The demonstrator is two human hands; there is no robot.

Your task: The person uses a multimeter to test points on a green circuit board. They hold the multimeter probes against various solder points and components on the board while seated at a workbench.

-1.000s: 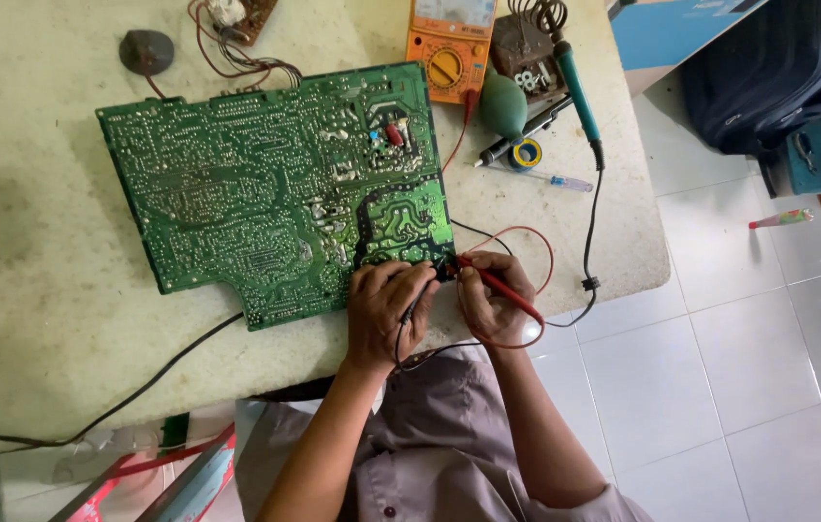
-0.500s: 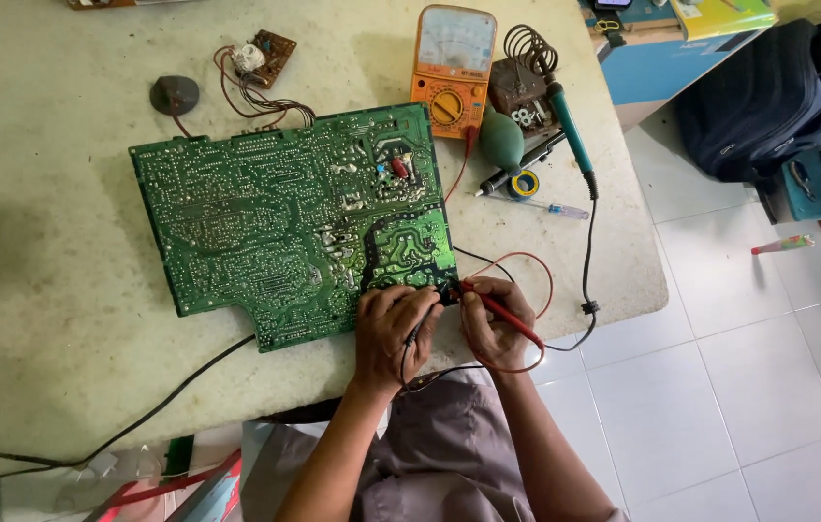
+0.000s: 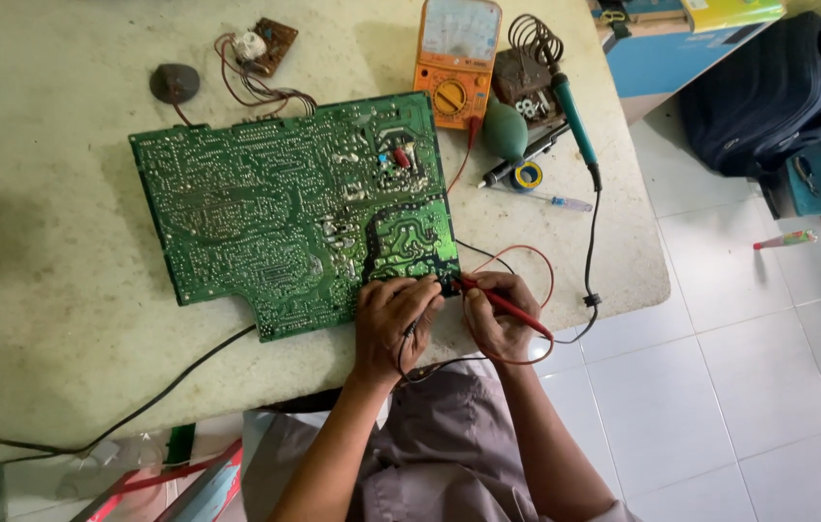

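Note:
A large green circuit board (image 3: pixel 285 208) lies solder side up on a pale worktable (image 3: pixel 53 319). My left hand (image 3: pixel 389 324) rests at the board's near right corner, fingers closed around a black test probe whose tip touches the board. My right hand (image 3: pixel 496 314) sits just to the right, gripping a red test probe (image 3: pixel 507 307) that points at the same corner. Red and black leads (image 3: pixel 527 261) loop from my hands toward an orange analogue multimeter (image 3: pixel 456 60) at the table's far side.
A soldering iron with a teal handle (image 3: pixel 573 116), its coil stand (image 3: pixel 531 58), a green bulb (image 3: pixel 505 133), a solder roll (image 3: pixel 527 176), a small brown board with wires (image 3: pixel 265 43) and a dark round part (image 3: pixel 175 81) lie beyond. A black cable (image 3: pixel 140 411) crosses left. White floor tiles (image 3: pixel 739 387) spread right.
The view has shifted, so the board and table appear lower and more to the right. Both hands stay at the board's near right corner with the probes.

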